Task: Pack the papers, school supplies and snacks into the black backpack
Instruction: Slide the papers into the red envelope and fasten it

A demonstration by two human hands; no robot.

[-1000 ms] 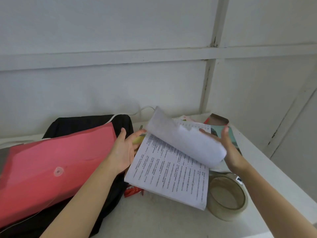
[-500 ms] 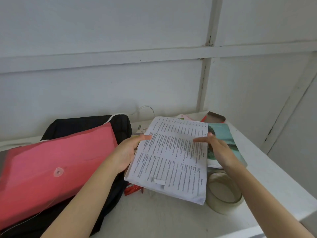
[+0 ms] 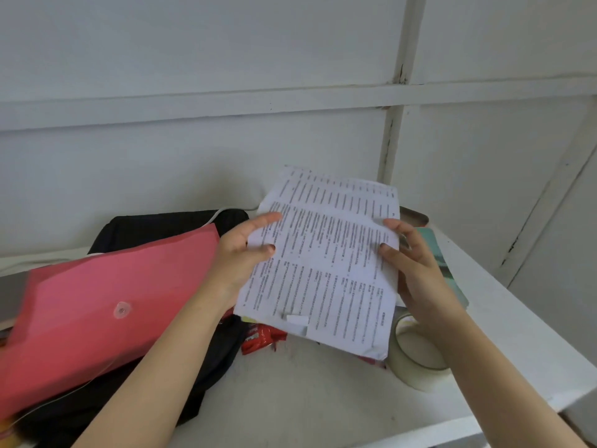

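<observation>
Snack: red snack packet [image 3: 261, 339] on the table [image 3: 290, 399], below the papers' [image 3: 326, 263] near edge.
Hands: left hand [image 3: 240, 250] and right hand [image 3: 413, 263] each pinch a side of the raised papers.
Backpack: black backpack [image 3: 168, 224] lies left, under red folder [image 3: 106, 299].
Risk: I fear sheets slipping, creasing against that folder.

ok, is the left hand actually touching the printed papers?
Touching. The head view shows the left hand holding the printed papers at their left edge, with its thumb and a fingertip lying on the printed face and no gap between them.
</observation>
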